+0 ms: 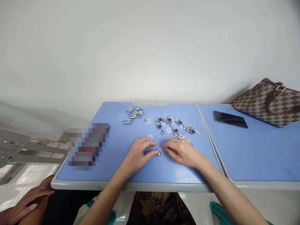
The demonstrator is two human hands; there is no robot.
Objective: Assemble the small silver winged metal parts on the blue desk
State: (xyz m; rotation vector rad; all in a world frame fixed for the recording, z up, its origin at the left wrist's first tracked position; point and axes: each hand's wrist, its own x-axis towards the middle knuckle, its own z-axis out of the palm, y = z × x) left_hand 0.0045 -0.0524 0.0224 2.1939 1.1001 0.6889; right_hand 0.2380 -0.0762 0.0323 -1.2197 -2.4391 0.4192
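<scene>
A small silvery metal fitting with a thin stem (159,152) lies on the blue desktop between my hands. My left hand (140,151) is beside it, thumb tip at its left edge, with thumb and fingers apart. To the right, my right hand (181,151) has its thumb and fingertips drawn together in a pinch; anything between them is too small to make out. Behind my right hand are scattered several similar fittings with dark round centres (175,130), along with flat oval metal plates (168,130) and dark rings (162,132).
A pile of metal fittings (134,114) sits at the back left. On the left is a blurred-out object (90,145). A phone (231,119) and a checkered handbag (269,103) occupy the adjoining right desk. Another person's hands (30,198) rest at lower left.
</scene>
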